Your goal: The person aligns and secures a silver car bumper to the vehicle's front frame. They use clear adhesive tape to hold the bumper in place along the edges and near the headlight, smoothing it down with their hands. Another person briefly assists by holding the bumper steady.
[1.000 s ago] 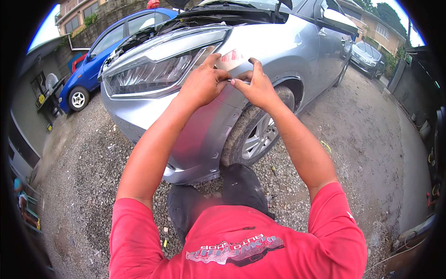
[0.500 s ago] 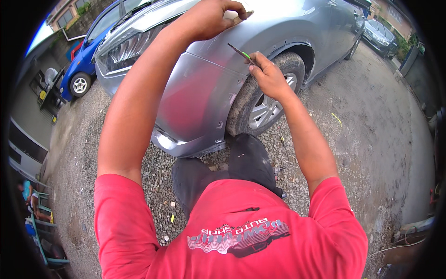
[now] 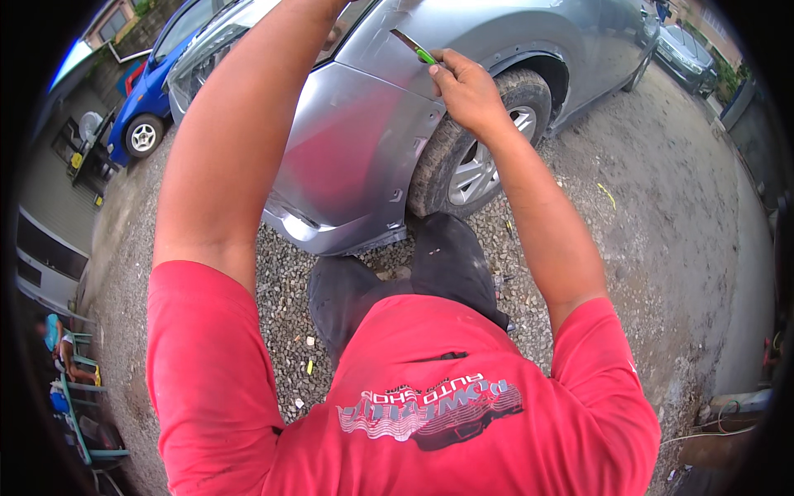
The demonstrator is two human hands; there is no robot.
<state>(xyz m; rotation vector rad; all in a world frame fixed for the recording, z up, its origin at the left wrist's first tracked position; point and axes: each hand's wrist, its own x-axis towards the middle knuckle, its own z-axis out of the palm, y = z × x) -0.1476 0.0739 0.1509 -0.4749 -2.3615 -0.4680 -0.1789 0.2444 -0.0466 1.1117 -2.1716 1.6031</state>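
Far left: a seated person (image 3: 64, 351) at the frame's edge, then a blue car (image 3: 155, 99) parked on gravel. Next, a headlight (image 3: 198, 74), partly covered by the left forearm (image 3: 227, 132), which rises past the top edge. Left hand out of view up there; cannot tell how far its fingers spread or what, if anything, they have. Centre: silver bumper (image 3: 385, 174) with a broad pinkish-red patch (image 3: 351, 136), its rear edge beside the front wheel (image 3: 475, 172). Above that edge, right hand (image 3: 465, 87), thumb and fingers drawn together on a slim blade tool (image 3: 424, 55) — dark blade, green near the grip — tip angled up and left over the fender (image 3: 463, 25). Contact at the tip: cannot tell. Step in hand, my reading: tool held ready at the panel while the left arm reaches high. Next move seems to call for a firm grip and, should the edge meet the paintwork, a shallow angle and light pressure. Far right, well apart: a grey car (image 3: 685, 59).
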